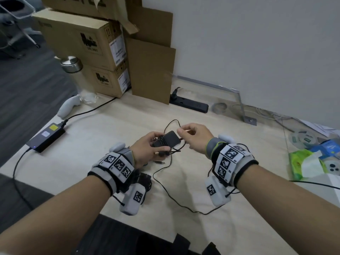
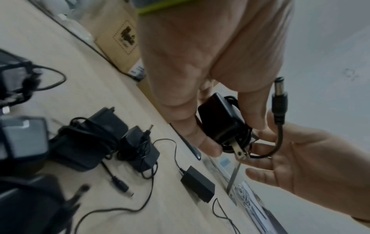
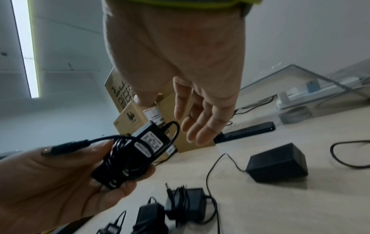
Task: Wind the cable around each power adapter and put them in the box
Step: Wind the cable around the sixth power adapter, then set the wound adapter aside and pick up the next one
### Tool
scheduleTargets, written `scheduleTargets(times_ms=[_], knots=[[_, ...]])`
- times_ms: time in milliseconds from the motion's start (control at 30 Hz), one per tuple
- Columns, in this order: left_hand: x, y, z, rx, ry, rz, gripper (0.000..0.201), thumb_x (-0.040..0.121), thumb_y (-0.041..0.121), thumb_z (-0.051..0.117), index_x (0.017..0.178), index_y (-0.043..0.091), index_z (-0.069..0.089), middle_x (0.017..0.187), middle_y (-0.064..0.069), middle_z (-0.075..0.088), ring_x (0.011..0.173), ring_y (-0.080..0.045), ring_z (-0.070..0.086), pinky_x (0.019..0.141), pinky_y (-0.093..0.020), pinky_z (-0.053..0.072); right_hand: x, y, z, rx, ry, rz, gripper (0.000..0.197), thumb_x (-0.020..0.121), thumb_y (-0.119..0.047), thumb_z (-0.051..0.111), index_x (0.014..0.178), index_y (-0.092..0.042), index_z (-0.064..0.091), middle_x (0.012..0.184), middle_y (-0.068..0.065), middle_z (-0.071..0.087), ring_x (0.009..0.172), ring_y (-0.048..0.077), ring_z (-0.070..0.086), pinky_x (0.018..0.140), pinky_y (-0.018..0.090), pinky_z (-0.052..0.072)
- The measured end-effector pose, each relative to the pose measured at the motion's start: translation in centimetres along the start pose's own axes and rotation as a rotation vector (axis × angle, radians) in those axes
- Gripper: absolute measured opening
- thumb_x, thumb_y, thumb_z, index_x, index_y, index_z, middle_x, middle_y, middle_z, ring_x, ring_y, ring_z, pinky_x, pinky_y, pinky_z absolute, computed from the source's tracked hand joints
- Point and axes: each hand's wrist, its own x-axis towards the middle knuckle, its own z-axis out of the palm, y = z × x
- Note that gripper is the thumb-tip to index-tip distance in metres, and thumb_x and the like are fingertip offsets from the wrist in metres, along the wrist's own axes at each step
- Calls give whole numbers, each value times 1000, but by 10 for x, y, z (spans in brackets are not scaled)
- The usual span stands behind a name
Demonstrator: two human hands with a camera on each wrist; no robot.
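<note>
My left hand [image 1: 159,143] grips a small black power adapter [image 1: 167,140] above the table; its cable is wound round the body. The short free end with the barrel plug [image 2: 279,102] sticks out past my left thumb. My right hand [image 1: 184,131] hovers just right of the adapter, fingers relaxed and holding nothing [image 3: 192,126]. Another black adapter [image 3: 277,163] lies on the table with its thin cable [image 1: 165,183] loose. Wound adapters [image 2: 90,142] lie under my left wrist. Stacked cardboard boxes [image 1: 82,43] stand at the back left.
A large black power brick [image 1: 46,137] with its lead lies at the left table edge. A black power strip [image 1: 189,104] sits by the wall. A glass bottle [image 1: 79,80] and a white controller [image 1: 69,105] stand back left; a green tissue pack [image 1: 303,164] lies right.
</note>
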Motion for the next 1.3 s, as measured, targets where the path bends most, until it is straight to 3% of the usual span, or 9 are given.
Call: scheduleTargets(times_ms=[100,233,433,600,733,867,967,1167,1300], knots=[[-3,-13,-2,-47,8,-28,44,79,-6,70,114,15,55,103,-17,61,84,-28,66,75,-42,60,-2,5,18,-84,-97,49,47,82,-58,58,116,-26,59,102,-1,67,90,18,66,82,41,57],[-4,-26,-2,-93,49,-22,44,80,-4,70,116,17,56,112,-19,58,93,-30,64,75,-37,60,-10,8,33,12,-183,121,49,87,-52,58,126,-24,52,109,7,63,85,25,69,63,35,60],[-1,-40,12,-130,12,-70,41,97,16,54,136,18,46,118,-17,60,99,-29,63,85,-40,56,-15,30,36,208,-191,241,29,87,-28,68,111,-14,61,97,15,69,72,27,69,72,38,60],[8,-50,24,-41,101,-122,37,98,40,48,130,21,50,124,-7,63,105,-29,66,90,-41,55,-11,59,29,207,-95,322,25,82,-29,73,101,-17,64,88,7,69,59,17,63,61,30,56],[11,-51,16,26,192,-80,25,98,32,51,118,18,54,120,-10,60,98,-25,65,89,-37,56,-6,73,27,213,-5,356,21,83,-26,73,97,-17,60,82,4,64,45,10,53,52,26,52],[12,-52,1,17,355,-8,18,97,21,54,109,9,62,98,-11,69,71,-17,64,68,-26,57,4,74,30,299,25,413,18,85,-25,71,91,-18,56,90,9,68,64,24,63,57,31,53],[13,-52,-5,49,406,26,12,97,18,55,100,10,63,83,-4,69,61,-12,60,55,-19,54,13,74,34,282,32,450,17,85,-25,70,87,-18,55,84,8,66,64,23,63,64,36,56],[19,-63,3,180,338,46,9,96,16,55,94,17,64,82,-1,68,63,-10,61,65,-29,56,16,97,32,84,-30,474,21,83,-24,72,98,-16,61,92,8,65,76,21,59,54,25,48],[25,-66,14,246,305,60,10,94,17,58,88,22,65,83,-2,68,68,-14,62,65,-32,57,14,113,26,-7,-78,492,20,80,-28,75,91,-19,61,86,3,63,72,19,59,60,28,49]])
